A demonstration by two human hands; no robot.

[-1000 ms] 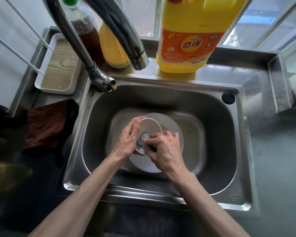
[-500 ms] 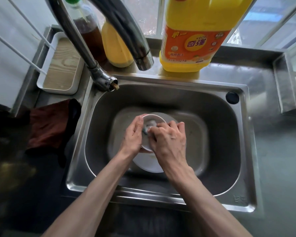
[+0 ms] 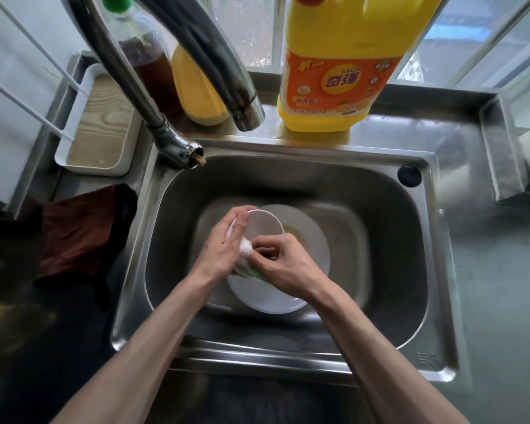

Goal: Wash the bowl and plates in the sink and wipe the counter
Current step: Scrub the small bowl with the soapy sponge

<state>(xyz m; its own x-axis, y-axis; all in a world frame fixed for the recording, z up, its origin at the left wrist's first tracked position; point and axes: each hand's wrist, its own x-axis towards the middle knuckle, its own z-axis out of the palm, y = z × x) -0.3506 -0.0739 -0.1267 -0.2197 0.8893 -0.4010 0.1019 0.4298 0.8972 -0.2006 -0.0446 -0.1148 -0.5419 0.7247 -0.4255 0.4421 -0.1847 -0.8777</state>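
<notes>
Over the sink (image 3: 395, 240), the left hand (image 3: 224, 249) grips the tilted bowl (image 3: 265, 224); the right hand (image 3: 288, 264), fingers curled, pinches a soapy sponge (image 3: 251, 269) against it.

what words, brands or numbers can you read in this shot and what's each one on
"奇强": large characters on the orange label of the yellow detergent jug.
"KEON": small letters just above them.
Other print on that label: too small to read.
Stamped mark on the front right rim of the sink: too blurred to read.
</notes>
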